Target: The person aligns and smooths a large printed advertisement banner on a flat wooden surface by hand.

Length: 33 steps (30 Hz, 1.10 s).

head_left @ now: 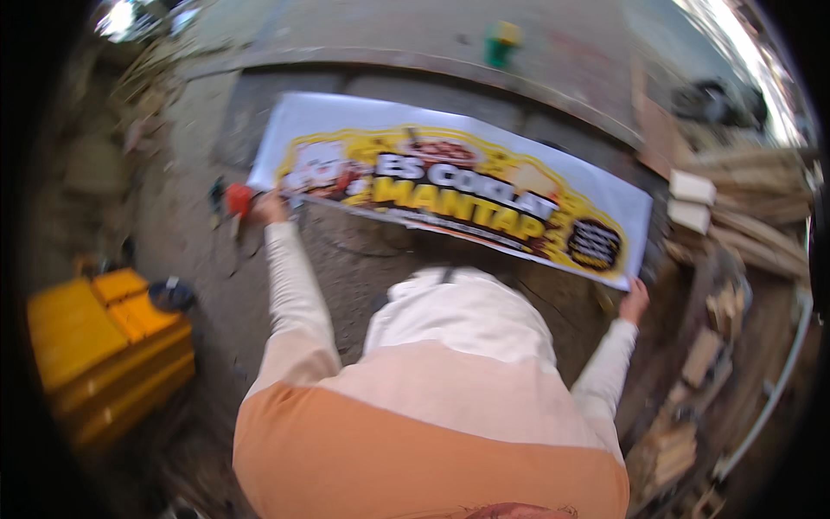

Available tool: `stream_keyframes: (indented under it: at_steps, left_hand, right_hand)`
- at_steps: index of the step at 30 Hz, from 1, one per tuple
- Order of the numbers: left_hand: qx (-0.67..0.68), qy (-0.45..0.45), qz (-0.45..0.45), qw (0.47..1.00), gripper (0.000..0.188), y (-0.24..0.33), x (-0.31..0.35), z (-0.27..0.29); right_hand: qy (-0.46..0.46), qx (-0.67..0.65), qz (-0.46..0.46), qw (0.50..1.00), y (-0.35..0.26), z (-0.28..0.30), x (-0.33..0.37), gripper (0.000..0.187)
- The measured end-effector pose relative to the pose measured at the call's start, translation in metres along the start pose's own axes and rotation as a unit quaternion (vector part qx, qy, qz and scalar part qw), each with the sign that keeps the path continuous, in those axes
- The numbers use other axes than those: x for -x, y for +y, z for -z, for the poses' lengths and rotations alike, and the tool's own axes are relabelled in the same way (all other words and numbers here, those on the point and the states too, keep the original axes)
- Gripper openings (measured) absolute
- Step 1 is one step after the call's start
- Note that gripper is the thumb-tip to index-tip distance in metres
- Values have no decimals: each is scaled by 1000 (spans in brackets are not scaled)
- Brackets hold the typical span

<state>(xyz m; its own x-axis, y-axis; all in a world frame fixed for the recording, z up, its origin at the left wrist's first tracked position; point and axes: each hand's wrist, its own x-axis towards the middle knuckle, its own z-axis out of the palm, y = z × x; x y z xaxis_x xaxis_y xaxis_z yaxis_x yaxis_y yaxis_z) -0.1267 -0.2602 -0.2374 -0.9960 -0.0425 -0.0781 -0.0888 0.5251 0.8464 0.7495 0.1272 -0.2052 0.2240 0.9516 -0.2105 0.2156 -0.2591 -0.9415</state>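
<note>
Left hand point(273, 208) and right hand point(635, 301), seemingly pinching printed banner point(458, 190), lower corners, motion-blurred view

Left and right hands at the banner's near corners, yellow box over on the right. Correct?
Wrong side: the head view shows the yellow box on the left. The left hand and right hand are at the near corners of the banner, as stated.

A banner point(454, 192) spans before us.
Our left hand point(271, 208) is at its near left corner, our right hand point(635, 301) at its near right; a box point(112, 346) sits left, timber point(765, 212) right.
</note>
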Motion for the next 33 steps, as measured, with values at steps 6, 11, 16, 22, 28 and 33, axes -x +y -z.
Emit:
stream_keyframes:
  at_steps: [6, 11, 16, 22, 28, 33]
  left_hand:
    - [145, 11, 84, 986, 19, -12, -12, -4]
    - [161, 16, 109, 981, 18, -10, -25, 0]
    - [198, -9, 111, 974, 15, -8, -22, 1]
    - [189, -9, 128, 973, 18, -3, -27, 6]
    - [185, 19, 105, 977, 15, 7, -7, -5]
    - [130, 90, 60, 986, 20, 2, -7, -11]
  right_hand:
    - [27, -16, -61, 998, 13, 14, -18, 11]
    - [49, 5, -47, 998, 7, 0, -3, 7]
    - [59, -8, 5, 998, 11, -5, -3, 6]
    - [49, 14, 15, 999, 12, -6, -4, 6]
    - [83, 102, 64, 989, 11, -4, -1, 6]
    - [116, 202, 177, 956, 20, -2, -10, 10]
